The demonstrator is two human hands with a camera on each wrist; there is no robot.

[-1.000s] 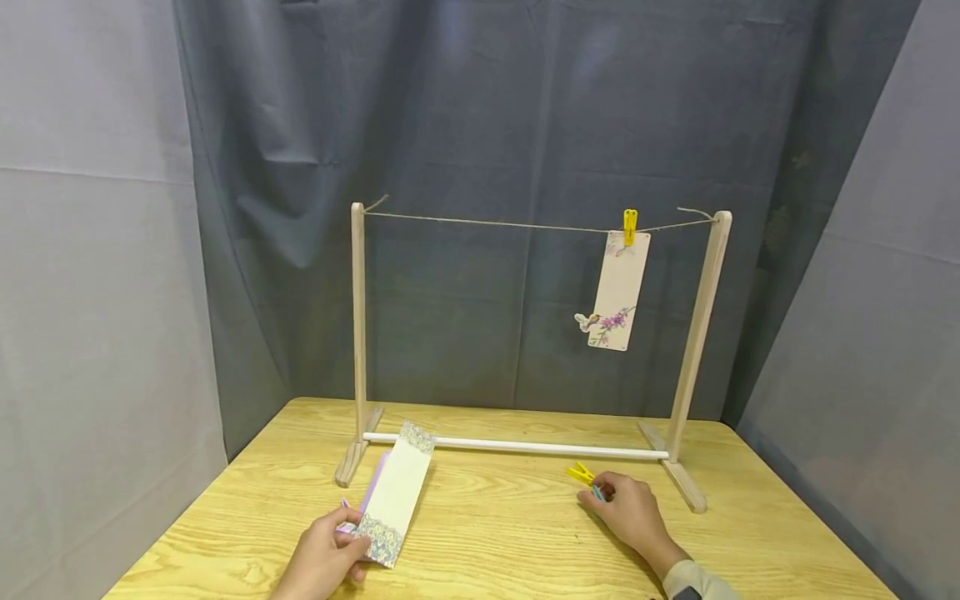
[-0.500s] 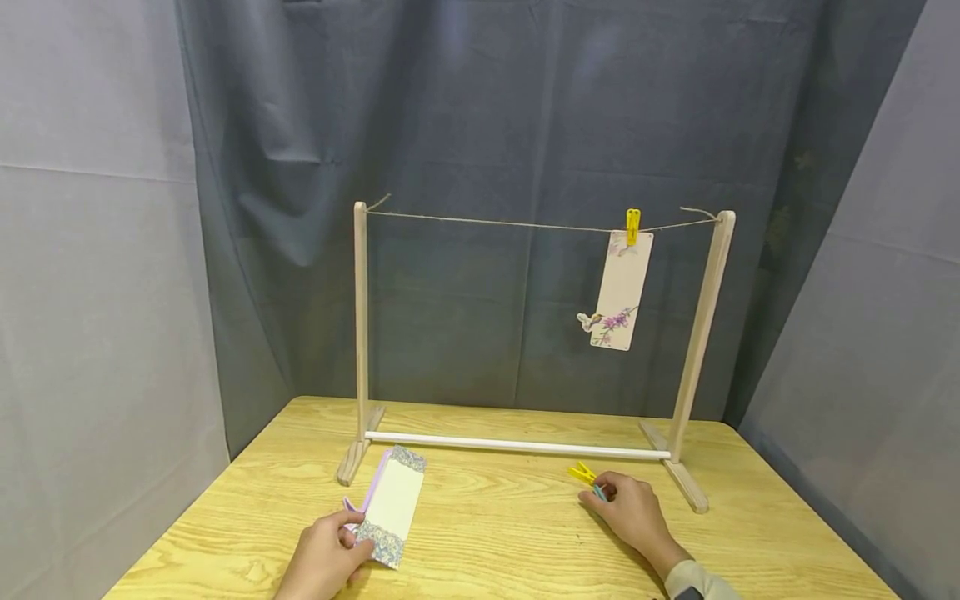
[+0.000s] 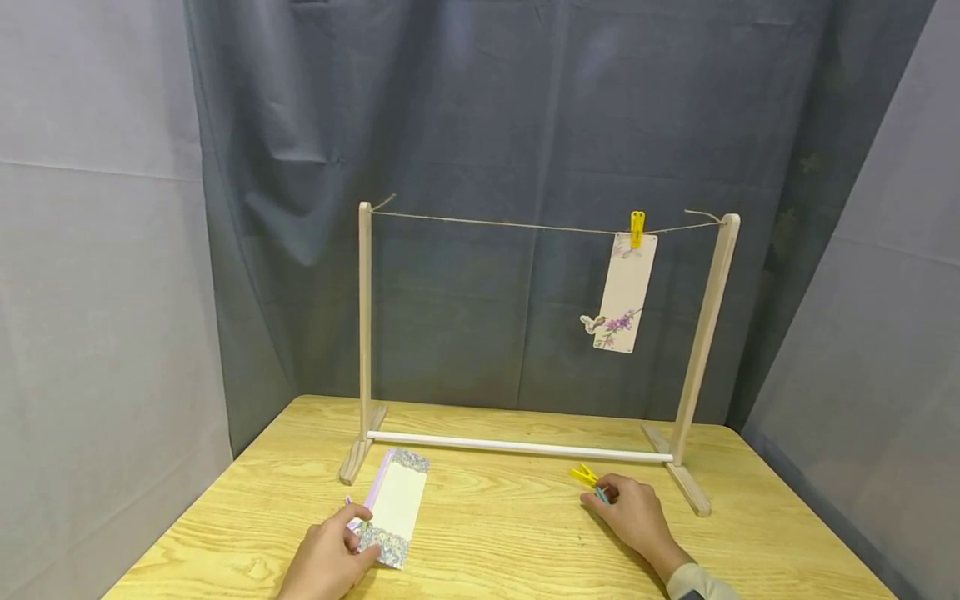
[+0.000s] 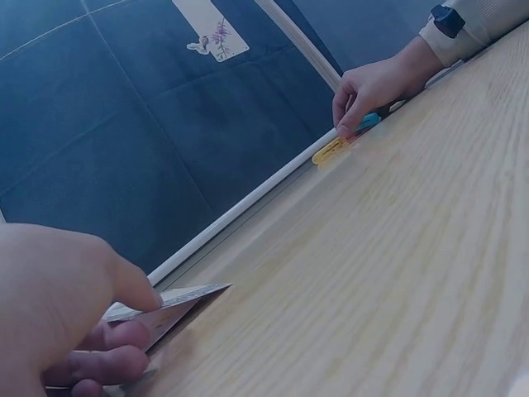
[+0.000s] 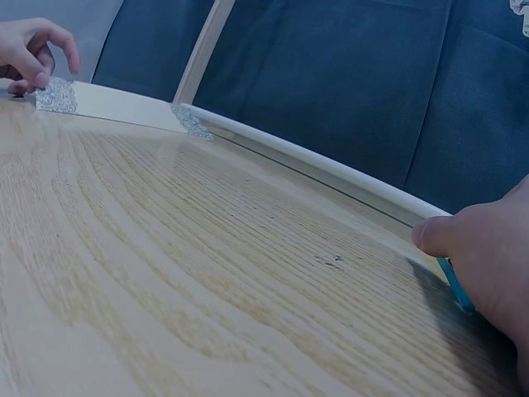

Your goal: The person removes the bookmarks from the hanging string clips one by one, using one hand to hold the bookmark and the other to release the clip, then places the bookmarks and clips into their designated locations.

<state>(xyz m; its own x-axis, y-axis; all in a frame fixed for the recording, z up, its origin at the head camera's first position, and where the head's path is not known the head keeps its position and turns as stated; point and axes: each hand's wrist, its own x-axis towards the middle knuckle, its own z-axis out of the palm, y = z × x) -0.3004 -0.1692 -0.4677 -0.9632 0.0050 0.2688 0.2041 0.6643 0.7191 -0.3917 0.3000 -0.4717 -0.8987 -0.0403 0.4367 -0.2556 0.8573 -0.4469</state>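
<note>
The left hand (image 3: 330, 560) pinches the near end of a card (image 3: 396, 508), thumb on top and fingers curled below, as the left wrist view shows. The card lies almost flat on the table (image 3: 510, 533), near the left foot of the stand (image 3: 365, 333). A purple card (image 3: 372, 497) peeks out from under it on the left.

The right hand (image 3: 633, 515) rests on the table to the right, fingers bent down on a blue peg (image 3: 600, 494). I cannot tell if it really grips the peg or only touches it. A yellow peg (image 3: 582, 476) lies just beside it, on the far left side of the fingers.

Further off, a string (image 3: 525, 225) runs across the top of the stand. One flower card (image 3: 624, 293) hangs there from another yellow peg (image 3: 637, 229), near the right post.

What could go wrong? The pinch is only on one end of the card (and it is thin paper), so it may bend or slip if lifted fast. The purple card could stick and come up too. The blue peg may slide away under the fingers, since the table looks smooth.

A second ago the card's far end was up, over the white bar (image 3: 517, 447). Now the card is laid down low. The right hand has not moved.
</note>
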